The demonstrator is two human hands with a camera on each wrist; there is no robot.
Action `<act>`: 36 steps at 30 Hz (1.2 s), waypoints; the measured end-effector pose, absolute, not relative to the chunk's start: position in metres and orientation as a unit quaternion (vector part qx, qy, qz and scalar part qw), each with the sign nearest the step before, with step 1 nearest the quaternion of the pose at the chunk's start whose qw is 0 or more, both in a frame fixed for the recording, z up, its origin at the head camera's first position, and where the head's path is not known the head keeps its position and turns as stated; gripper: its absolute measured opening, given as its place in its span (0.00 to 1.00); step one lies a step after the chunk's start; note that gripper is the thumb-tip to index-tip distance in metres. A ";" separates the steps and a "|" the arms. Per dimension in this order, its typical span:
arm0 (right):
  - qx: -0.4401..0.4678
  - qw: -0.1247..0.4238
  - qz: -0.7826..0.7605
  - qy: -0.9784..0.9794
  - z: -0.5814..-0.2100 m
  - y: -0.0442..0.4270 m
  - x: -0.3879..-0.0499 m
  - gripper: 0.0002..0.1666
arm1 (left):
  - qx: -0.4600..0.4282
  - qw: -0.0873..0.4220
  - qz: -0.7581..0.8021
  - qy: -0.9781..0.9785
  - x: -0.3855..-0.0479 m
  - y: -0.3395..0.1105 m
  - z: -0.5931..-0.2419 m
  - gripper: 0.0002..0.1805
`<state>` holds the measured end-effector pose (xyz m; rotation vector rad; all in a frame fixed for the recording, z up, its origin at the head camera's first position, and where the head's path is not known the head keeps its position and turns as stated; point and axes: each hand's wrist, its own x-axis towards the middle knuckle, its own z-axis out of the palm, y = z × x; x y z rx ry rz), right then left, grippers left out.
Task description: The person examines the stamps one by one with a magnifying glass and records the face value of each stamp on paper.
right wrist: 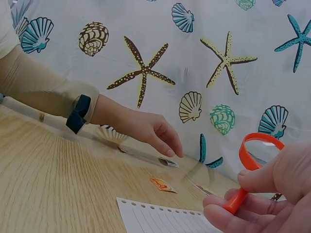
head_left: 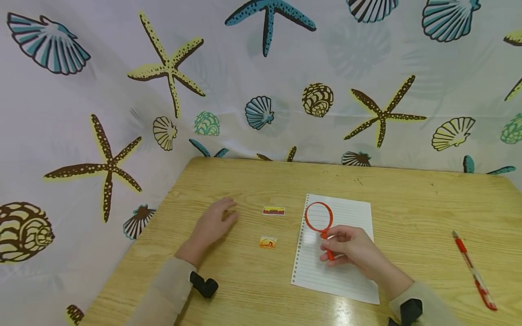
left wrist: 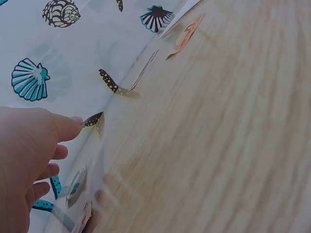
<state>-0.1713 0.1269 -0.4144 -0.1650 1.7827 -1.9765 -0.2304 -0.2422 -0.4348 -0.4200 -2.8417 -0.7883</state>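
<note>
My right hand (head_left: 352,249) pinches a red magnifying glass (head_left: 328,253) by its handle, thumb on top, with the round lens over a lined sheet of paper (head_left: 350,290). The right wrist view shows the same magnifying glass (right wrist: 236,200) between thumb and fingers. Further left, my left hand (head_left: 210,228) hovers low over the table, fingers loosely bent and holding nothing. Two small stamp-like pictures lie between the hands: a red and yellow one (head_left: 273,211) and an orange one (head_left: 268,242). Another small picture (right wrist: 168,162) lies by the left fingertips, hidden in the head view.
A red pen (head_left: 473,269) lies on the wooden table (head_left: 416,203) at the right. Behind and to the left hangs a white cloth (head_left: 228,81) printed with shells and starfish. The sheet's punched edge faces the small pictures.
</note>
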 end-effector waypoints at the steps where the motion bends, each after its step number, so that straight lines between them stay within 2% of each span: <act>1: -0.064 0.234 -0.721 0.649 -0.414 0.123 -0.172 0.24 | -0.138 0.080 -0.271 -0.949 -0.232 -0.245 -0.436 0.21; 5: -0.076 0.235 -0.723 0.645 -0.413 0.106 -0.173 0.23 | -0.128 0.079 -0.293 -0.944 -0.237 -0.255 -0.436 0.21; 19: -0.102 0.251 -0.728 0.630 -0.407 0.060 -0.178 0.17 | -0.119 0.024 -0.366 -0.923 -0.257 -0.286 -0.451 0.22; 24: -0.112 0.255 -0.727 0.628 -0.407 0.046 -0.181 0.17 | -0.112 0.011 -0.373 -0.921 -0.263 -0.294 -0.455 0.24; 30: -0.117 0.258 -0.724 0.629 -0.410 0.028 -0.184 0.20 | -0.106 0.017 -0.388 -0.915 -0.266 -0.296 -0.455 0.23; 36: -0.118 0.259 -0.718 0.635 -0.416 0.006 -0.186 0.19 | -0.111 0.036 -0.396 -0.911 -0.270 -0.298 -0.461 0.24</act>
